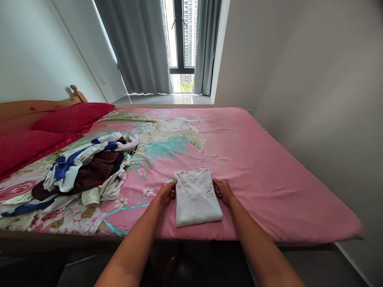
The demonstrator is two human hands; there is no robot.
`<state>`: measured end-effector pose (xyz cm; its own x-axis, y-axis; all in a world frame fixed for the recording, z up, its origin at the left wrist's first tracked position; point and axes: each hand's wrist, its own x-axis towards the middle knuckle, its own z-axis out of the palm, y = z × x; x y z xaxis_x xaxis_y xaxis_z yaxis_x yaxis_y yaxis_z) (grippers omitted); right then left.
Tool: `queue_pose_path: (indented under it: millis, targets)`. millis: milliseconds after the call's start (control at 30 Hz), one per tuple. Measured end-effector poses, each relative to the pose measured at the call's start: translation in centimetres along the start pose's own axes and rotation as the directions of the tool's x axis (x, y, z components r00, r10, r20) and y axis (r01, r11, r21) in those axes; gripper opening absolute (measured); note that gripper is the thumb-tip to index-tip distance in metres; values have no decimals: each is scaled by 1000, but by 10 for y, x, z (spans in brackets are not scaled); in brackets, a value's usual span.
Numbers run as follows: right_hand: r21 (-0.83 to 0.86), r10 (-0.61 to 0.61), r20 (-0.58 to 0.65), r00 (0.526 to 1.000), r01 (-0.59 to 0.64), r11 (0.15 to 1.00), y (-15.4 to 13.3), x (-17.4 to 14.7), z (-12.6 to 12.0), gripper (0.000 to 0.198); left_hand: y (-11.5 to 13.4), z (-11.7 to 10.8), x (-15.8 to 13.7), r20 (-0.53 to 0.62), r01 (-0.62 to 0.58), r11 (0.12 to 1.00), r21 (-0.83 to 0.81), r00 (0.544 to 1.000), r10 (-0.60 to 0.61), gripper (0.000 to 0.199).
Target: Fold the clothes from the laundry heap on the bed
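Observation:
A light grey shirt (194, 199), folded into a neat rectangle with its neckline at the far end and a small bear print on the right, lies near the front edge of the bed. My left hand (167, 192) is closed at its left edge, by the upper corner, fingers curled and thumb on the fabric. At the opposite edge, my right hand (223, 190) pinches the cloth next to the bear print. The fingertips of both hands are partly hidden under the shirt's sides.
A heap of loose clothes (92, 163), white, blue and dark plaid, lies on the left of the bed (254, 171). Red pillows (74, 117) rest by the wooden headboard (44, 104). Grey curtains (140, 48) flank a window beyond, and a wall (323, 99) stands at the right.

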<state>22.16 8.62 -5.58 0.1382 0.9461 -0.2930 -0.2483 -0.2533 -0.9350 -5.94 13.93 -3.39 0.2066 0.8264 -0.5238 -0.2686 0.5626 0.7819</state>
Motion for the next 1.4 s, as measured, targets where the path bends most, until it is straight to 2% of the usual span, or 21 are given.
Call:
queue_pose_path:
  millis: [200, 400, 600, 733, 933, 1067, 1133, 1233, 1400]
  targets:
    - [57, 5, 40, 999, -7, 998, -4, 16, 7, 41, 1, 2, 0, -26, 16, 1000, 2, 1000, -16, 38]
    - [56, 17, 44, 999, -19, 998, -5, 31, 10, 43, 13, 0, 1, 18, 46, 999, 11, 999, -46, 36]
    - [45, 42, 38, 998, -44, 998, -3, 42, 11, 42, 11, -4, 8, 23, 25, 999, 48, 999, -26, 38]
    - [42, 53, 23, 998, -54, 998, -2, 45, 12, 37, 8, 0, 9, -18, -4, 994, 107, 1000, 6, 42]
    - [38, 52, -31, 998, -51, 998, -5, 40, 16, 35, 8, 14, 6, -143, -83, 966, 244, 982, 120, 34]
    - [60, 26, -72, 997, -22, 998, -4, 39, 16, 35, 10, 12, 3, -213, -214, 927, 309, 934, 287, 22]
    - [74, 9, -96, 995, -2, 997, -2, 40, 16, 36, 10, 5, 1, -240, -244, 912, 330, 913, 330, 17]
    - [81, -3, -125, 992, 13, 997, 0, 40, 17, 36, 10, -5, 0, -256, -225, 909, 351, 911, 324, 17]
    - [58, -11, -133, 991, 19, 998, -2, 37, 21, 33, 13, -13, 7, -223, -135, 922, 363, 948, 227, 29]
